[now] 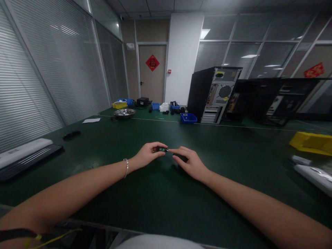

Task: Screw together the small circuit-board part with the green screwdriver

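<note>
Over the middle of the green table, my left hand (151,151) is closed, pinching a small green circuit board (163,149) between thumb and fingertips. A short, light, metallic-looking end sticks out of the board on the right; its exact kind is too small to make out. My right hand (191,161) faces it, index finger stretched out so its tip meets or nearly meets that end. The right thumb stands apart below the index finger, and I see nothing held in this hand. Its other fingers are partly hidden.
A black computer tower (207,95) stands at the back right, beside a blue bin (188,118). A metal bowl (125,113) sits back left. A white-and-black device (28,155) lies at left; a yellow bin (311,142) and a white device (315,176) are at right.
</note>
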Demonstrator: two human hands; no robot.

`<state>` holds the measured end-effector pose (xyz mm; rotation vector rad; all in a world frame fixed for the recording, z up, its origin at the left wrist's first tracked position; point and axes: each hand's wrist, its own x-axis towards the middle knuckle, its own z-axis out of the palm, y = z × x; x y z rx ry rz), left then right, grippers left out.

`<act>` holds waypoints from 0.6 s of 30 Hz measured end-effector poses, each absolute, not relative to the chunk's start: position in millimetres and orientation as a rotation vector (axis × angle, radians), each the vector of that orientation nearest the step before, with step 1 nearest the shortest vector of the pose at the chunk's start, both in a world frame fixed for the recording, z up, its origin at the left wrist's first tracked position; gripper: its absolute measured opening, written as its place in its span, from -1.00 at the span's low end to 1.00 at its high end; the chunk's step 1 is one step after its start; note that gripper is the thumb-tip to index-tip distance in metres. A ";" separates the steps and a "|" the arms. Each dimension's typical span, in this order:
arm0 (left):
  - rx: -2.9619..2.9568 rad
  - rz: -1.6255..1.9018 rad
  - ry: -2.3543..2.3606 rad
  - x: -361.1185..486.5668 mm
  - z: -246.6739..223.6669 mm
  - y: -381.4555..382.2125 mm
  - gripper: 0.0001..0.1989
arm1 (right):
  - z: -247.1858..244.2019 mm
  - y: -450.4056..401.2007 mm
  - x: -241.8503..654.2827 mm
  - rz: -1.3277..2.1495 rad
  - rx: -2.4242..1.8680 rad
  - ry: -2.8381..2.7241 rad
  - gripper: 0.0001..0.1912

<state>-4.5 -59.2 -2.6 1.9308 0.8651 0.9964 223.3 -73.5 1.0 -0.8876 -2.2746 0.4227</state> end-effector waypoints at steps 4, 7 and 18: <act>1.989 0.983 0.880 -4.7 0.8 -61.3 -0.73 | 0.8 -72.8 223.8 0.454 -0.864 -2.278 -0.67; 1.961 0.978 0.852 -5.4 2.0 -60.6 -0.74 | 1.4 -72.6 224.5 0.497 -0.828 -2.281 -0.66; 1.773 0.913 0.802 -4.9 3.1 -62.7 -0.73 | 2.9 -72.1 225.2 0.554 -0.783 -2.267 -0.67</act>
